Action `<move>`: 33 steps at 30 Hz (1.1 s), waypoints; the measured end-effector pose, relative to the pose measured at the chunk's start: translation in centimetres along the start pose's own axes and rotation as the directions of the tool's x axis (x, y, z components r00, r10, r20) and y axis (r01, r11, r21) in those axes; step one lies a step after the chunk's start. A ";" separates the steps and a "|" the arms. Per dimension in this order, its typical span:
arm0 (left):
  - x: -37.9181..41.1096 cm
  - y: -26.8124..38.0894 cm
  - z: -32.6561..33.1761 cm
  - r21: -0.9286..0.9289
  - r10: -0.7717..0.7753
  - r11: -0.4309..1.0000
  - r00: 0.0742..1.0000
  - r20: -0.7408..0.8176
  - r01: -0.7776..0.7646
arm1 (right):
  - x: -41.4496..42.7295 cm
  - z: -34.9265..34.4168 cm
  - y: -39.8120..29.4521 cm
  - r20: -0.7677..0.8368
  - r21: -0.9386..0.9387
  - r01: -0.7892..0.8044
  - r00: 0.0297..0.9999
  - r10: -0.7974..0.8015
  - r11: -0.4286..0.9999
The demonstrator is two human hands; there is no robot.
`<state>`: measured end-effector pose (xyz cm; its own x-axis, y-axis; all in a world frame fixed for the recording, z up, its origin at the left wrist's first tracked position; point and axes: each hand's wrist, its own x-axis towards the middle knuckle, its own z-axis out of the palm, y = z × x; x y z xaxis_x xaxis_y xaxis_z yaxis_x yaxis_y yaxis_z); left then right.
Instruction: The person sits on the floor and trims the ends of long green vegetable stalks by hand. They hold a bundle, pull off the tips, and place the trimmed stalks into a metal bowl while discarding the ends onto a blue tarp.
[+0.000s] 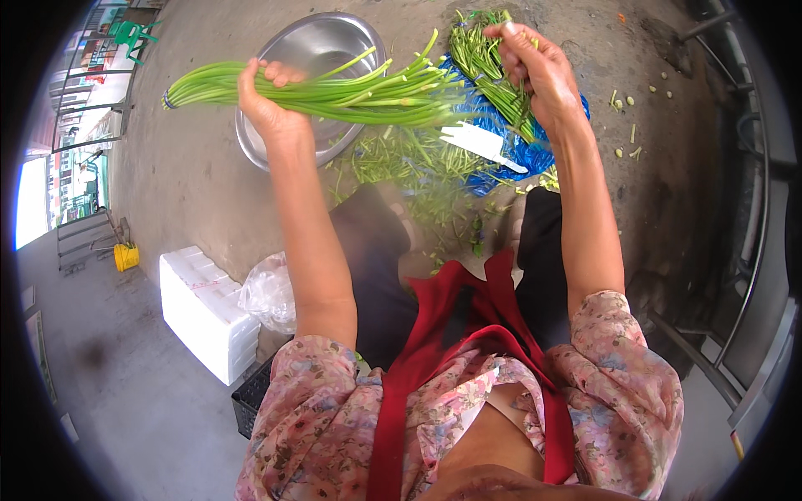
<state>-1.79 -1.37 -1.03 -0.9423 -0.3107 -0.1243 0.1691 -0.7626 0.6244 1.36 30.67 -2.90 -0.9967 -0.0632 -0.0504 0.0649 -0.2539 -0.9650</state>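
Observation:
My left hand (276,100) grips a bundle of long green stems, likely garlic scapes (357,91), held sideways above the ground. A dark tie binds its left end; the loose right ends fan out. Beneath the bundle is a stainless steel basin (250,139). My right hand (532,69) is raised with curled fingers at the far right, over a second tied heap of stems (473,53). A pale green tip shows at its fingertips, but whether it is held is unclear. Below lies a cleaver (479,143) on a blue plastic sheet (539,156).
Stem trimmings (401,163) cover the concrete floor before my feet. At left stand a white foam box (200,313), a clear plastic bag (270,293) and a black crate (252,397). Metal railings (761,206) run along the right. A green stool (130,37) is far left.

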 end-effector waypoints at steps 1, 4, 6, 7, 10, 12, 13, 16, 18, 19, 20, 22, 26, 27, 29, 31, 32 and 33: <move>0.1 0.1 -0.1 0.006 0.007 1.000 1.000 -0.002 -0.007 | -0.4 0.1 -0.1 0.025 -0.097 -0.016 1.000 0.018 0.995; 0.2 0.2 -0.3 0.020 0.031 0.999 0.999 -0.007 -0.031 | -1.5 1.0 -0.2 0.095 -0.352 -0.019 0.994 0.055 0.936; 0.1 0.4 -0.2 0.024 0.050 0.998 0.999 -0.012 -0.049 | -1.8 1.2 -0.4 0.149 -0.409 0.005 0.987 0.061 0.912; 0.0 0.4 -0.1 0.030 0.057 0.998 0.998 -0.007 -0.057 | -2.0 1.5 -0.6 0.177 -0.436 0.033 0.983 0.050 0.899; -0.2 0.4 0.2 0.048 0.076 0.996 0.997 0.019 -0.077 | -2.2 1.9 -0.3 0.222 -0.484 0.085 0.975 0.029 0.871; -0.2 0.3 0.3 0.062 0.086 0.994 0.995 0.043 -0.089 | -2.1 2.0 0.1 0.226 -0.520 0.112 0.974 0.010 0.847; -0.2 0.2 0.3 0.070 0.091 0.993 0.995 0.042 -0.094 | -2.1 1.9 0.1 0.191 -0.462 0.090 0.982 0.000 0.882; -0.1 0.2 0.3 0.094 0.102 0.990 0.994 0.041 -0.105 | -2.5 2.1 -0.2 0.118 -0.262 0.052 0.993 -0.021 0.964; 0.0 -0.2 0.5 0.104 0.100 0.989 0.994 0.040 -0.104 | -2.8 1.9 -0.7 0.152 -0.075 0.048 0.988 -0.037 0.996; 0.0 -0.4 0.7 0.118 0.115 0.986 0.993 0.036 -0.118 | -3.0 1.8 -0.9 0.168 0.019 0.045 0.985 -0.047 0.999; 0.0 -0.5 0.8 0.131 0.129 0.982 0.991 0.032 -0.132 | -3.2 1.8 -1.2 0.178 0.076 0.039 0.983 -0.052 0.996; 0.2 -0.6 0.9 0.135 0.143 0.980 0.989 0.042 -0.147 | -3.4 1.7 -1.1 0.214 0.151 0.034 0.975 -0.066 0.988; -0.2 -1.5 1.2 0.105 0.149 0.984 0.988 -0.050 -0.143 | -4.6 1.9 -0.3 0.400 -0.024 0.138 0.909 -0.118 0.990; 0.1 -1.8 1.0 0.094 0.150 0.985 0.985 -0.088 -0.141 | -5.1 2.7 0.2 0.487 -0.085 0.263 0.852 -0.191 0.961; 0.3 -2.4 0.5 0.080 0.147 0.987 0.980 -0.134 -0.137 | -6.4 4.3 -0.5 0.656 -0.271 0.333 0.751 -0.080 0.903; 0.1 -2.6 0.4 0.074 0.138 0.989 0.980 -0.145 -0.128 | -6.6 4.9 0.3 0.694 -0.381 0.433 0.718 -0.057 0.817; 0.4 -2.7 0.2 0.066 0.137 0.990 0.979 -0.148 -0.128 | -6.5 4.9 0.6 0.695 -0.442 0.479 0.717 -0.047 0.758; 0.9 -2.7 -0.5 0.082 0.152 0.987 0.977 -0.147 -0.141 | -6.4 5.0 0.9 0.697 -0.499 0.521 0.716 -0.036 0.692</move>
<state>-2.95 0.10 -3.17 -0.8531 -0.5026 -0.1402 0.2759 -0.6624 0.6965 8.02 26.03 -2.19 -0.6823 -0.7089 0.1785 -0.4986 0.2727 -0.8228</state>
